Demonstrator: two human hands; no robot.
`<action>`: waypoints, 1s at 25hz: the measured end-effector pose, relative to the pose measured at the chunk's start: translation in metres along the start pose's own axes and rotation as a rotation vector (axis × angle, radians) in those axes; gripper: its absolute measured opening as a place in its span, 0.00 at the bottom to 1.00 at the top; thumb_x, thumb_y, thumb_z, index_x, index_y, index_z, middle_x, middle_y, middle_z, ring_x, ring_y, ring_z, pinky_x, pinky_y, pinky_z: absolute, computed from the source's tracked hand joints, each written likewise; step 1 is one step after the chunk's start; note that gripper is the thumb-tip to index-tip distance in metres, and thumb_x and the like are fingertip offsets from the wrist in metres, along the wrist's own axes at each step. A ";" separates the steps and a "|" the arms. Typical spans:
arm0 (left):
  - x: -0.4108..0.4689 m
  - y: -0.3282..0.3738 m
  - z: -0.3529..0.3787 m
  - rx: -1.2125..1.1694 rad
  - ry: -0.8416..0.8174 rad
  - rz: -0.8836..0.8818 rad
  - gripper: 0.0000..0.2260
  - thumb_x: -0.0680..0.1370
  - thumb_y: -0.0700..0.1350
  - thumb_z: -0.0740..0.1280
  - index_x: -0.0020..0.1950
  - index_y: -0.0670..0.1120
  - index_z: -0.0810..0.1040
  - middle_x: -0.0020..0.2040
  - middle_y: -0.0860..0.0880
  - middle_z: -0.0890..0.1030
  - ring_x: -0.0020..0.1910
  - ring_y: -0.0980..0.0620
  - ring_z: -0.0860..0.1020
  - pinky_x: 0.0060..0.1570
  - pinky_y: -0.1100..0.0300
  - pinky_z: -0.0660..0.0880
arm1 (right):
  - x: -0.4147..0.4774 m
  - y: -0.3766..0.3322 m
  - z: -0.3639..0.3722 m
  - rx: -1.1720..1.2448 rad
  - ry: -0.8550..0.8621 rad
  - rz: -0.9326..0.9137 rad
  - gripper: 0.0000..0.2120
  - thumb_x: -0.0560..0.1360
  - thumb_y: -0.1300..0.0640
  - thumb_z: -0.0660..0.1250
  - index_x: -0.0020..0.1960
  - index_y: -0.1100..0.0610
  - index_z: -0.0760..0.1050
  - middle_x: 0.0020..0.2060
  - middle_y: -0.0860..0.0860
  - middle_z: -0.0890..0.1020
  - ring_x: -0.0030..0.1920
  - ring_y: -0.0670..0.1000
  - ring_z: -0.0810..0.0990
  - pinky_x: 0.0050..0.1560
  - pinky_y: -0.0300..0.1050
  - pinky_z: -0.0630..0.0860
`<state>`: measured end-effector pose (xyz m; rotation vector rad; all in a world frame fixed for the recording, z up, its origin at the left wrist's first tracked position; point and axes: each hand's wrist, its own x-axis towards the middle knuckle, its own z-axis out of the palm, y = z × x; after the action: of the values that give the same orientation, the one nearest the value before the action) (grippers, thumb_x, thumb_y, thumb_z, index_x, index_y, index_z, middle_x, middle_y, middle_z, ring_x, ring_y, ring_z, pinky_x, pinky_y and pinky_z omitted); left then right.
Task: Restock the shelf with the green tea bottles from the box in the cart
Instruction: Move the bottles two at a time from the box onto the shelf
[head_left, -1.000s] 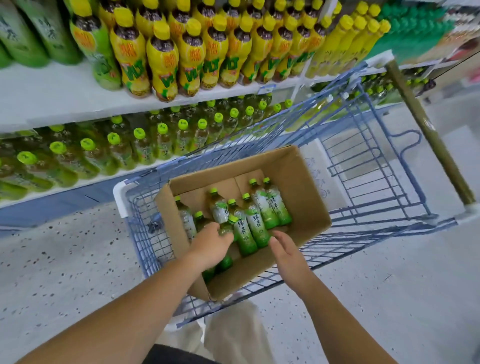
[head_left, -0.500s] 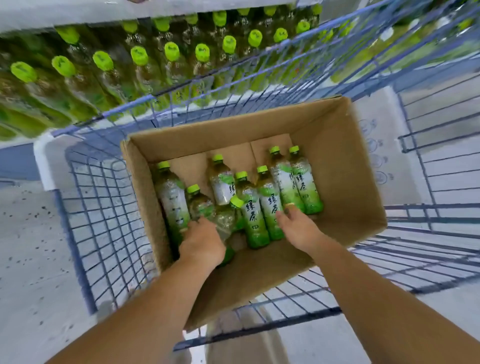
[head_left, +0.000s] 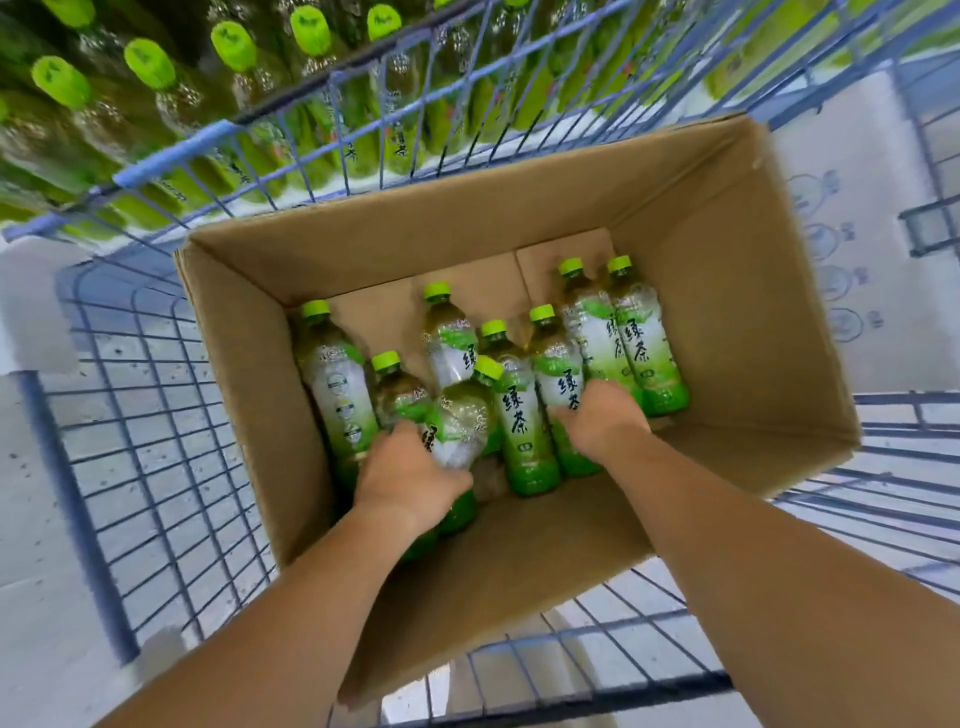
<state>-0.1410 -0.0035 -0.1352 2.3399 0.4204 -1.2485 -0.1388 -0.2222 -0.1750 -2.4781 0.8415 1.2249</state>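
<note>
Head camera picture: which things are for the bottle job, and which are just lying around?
For the job: green tea bottles, cardboard box, blue cart, shelf bottles, left hand, right hand.
Just lying there: white printed sheet beside the box, speckled floor.

Pale grey speckled floor (head_left: 36, 571); bright, even light overall.

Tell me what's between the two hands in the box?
A green tea bottle, label up, lies between the left hand and the right hand, beside the left hand's held bottle. The head view shows it.
</note>
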 end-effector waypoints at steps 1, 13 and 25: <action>-0.001 0.001 -0.001 -0.018 -0.006 -0.003 0.24 0.64 0.54 0.77 0.54 0.47 0.72 0.47 0.47 0.79 0.43 0.47 0.79 0.38 0.57 0.75 | 0.002 -0.003 0.000 0.000 0.011 0.016 0.23 0.78 0.44 0.68 0.59 0.63 0.75 0.57 0.58 0.79 0.56 0.57 0.80 0.53 0.50 0.79; -0.005 0.006 0.001 -0.324 -0.154 0.084 0.20 0.70 0.51 0.75 0.55 0.48 0.70 0.49 0.48 0.79 0.46 0.52 0.79 0.44 0.54 0.78 | -0.001 -0.017 0.008 0.134 0.060 0.060 0.33 0.71 0.48 0.75 0.69 0.60 0.65 0.64 0.58 0.73 0.65 0.58 0.74 0.61 0.51 0.74; 0.007 0.009 0.000 -0.342 -0.129 0.056 0.26 0.67 0.48 0.79 0.57 0.49 0.67 0.49 0.50 0.79 0.48 0.50 0.79 0.50 0.48 0.80 | 0.000 -0.007 -0.001 0.678 -0.113 0.150 0.21 0.66 0.56 0.77 0.56 0.61 0.77 0.47 0.56 0.84 0.46 0.55 0.83 0.49 0.50 0.82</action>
<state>-0.1329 -0.0110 -0.1386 1.9602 0.4800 -1.1883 -0.1345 -0.2173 -0.1748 -1.8146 1.1876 0.9042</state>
